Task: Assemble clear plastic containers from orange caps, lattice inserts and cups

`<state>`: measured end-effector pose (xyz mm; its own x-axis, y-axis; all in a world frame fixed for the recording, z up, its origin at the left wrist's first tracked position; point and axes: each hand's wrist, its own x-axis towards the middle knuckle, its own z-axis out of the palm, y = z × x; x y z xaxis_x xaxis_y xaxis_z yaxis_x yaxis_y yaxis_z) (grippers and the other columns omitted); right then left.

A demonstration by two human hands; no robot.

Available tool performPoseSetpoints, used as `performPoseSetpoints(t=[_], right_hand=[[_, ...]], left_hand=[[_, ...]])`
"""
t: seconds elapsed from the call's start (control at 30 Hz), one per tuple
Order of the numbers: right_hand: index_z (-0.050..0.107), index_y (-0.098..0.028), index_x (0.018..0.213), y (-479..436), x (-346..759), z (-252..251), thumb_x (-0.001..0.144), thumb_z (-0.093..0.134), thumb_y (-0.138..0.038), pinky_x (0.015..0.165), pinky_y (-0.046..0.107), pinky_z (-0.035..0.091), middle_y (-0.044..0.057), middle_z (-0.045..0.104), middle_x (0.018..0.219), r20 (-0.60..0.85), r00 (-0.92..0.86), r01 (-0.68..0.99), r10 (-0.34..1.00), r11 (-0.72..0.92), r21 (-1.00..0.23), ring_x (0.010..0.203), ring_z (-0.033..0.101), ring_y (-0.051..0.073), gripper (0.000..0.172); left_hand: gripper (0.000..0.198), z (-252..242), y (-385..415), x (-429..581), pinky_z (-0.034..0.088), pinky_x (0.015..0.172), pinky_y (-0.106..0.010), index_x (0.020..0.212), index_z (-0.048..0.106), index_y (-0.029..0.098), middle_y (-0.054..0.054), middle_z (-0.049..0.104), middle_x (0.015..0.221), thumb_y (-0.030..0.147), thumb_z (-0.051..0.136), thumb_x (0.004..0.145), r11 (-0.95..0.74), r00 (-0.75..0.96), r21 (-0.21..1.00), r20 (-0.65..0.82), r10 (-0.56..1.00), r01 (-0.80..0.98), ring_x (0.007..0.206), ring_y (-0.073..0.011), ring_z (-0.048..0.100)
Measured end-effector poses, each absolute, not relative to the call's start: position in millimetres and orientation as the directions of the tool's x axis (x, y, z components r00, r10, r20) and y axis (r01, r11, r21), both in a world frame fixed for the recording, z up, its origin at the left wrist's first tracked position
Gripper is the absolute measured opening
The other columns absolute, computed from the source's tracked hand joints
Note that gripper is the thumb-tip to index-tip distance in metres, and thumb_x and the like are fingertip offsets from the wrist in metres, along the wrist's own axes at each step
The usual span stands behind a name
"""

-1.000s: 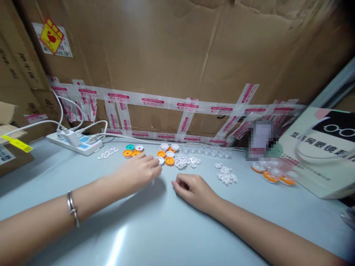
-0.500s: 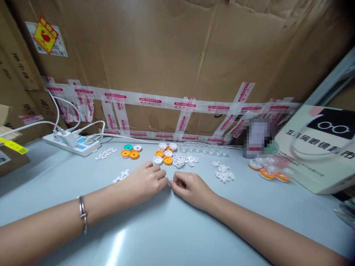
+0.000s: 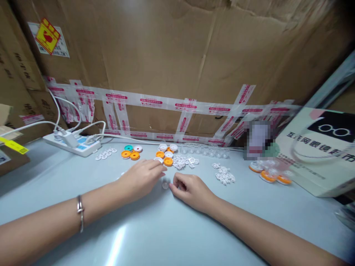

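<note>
A small clear round piece [image 3: 165, 185] sits on the table between my hands. My right hand [image 3: 191, 190] is curled, thumb and index finger pinched together at the piece's right edge. My left hand [image 3: 144, 178] is palm down, its fingers loosely stretched and apart from the clear piece. Its fingertips are beside a white round cap [image 3: 158, 160], partly covered by the hand; I cannot tell whether they touch it. Just behind lie orange caps [image 3: 168, 162] and a pile of small white openwork pieces [image 3: 181, 162].
A second white pile [image 3: 225, 176] lies to the right, with a row of clear cups [image 3: 205, 150] behind. Orange and teal caps [image 3: 134, 155], white discs [image 3: 106, 153] and a power strip [image 3: 73, 144] are left. A paper bag [image 3: 313, 155] stands right; a cardboard box [image 3: 166, 55] walls the back.
My left hand has come away from the clear piece and moved slightly back and left, towards the white cap. The clear piece now shows. My right hand has barely moved.
</note>
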<state>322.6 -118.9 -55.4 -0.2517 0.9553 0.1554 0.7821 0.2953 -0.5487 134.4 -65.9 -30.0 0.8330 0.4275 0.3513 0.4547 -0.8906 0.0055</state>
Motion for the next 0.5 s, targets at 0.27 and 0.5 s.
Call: performPoseSetpoints(t=[0.27,0.5], right_hand=[[0.045,-0.019,0.066,-119.8,322.7,-54.0,0.08,0.051,-0.027,0.051,0.02,0.024,-0.005,0.044,0.055,0.125,-0.24,0.789,0.963,0.268,-0.553,0.05,0.039,0.008,0.017],[0.046,-0.019,0.067,-120.5,323.7,-55.2,0.079,0.051,-0.027,0.051,0.02,0.024,-0.006,0.044,0.055,0.124,-0.238,0.789,0.963,0.267,-0.554,0.05,0.039,0.008,0.016]], left_hand=[[0.025,-1.0,-17.1,94.7,0.045,0.072,-0.027,0.089,0.062,0.016,-0.008,0.064,0.092,0.023,0.038,0.087,-0.748,0.708,0.113,0.258,0.657,0.654,0.081,-0.019,0.06],[0.027,-18.2,2.9,86.3,0.044,0.074,-0.028,0.096,0.062,0.017,-0.009,0.065,0.096,0.028,0.041,0.085,-0.685,0.67,0.074,0.157,0.725,0.724,0.086,-0.0209,0.06]])
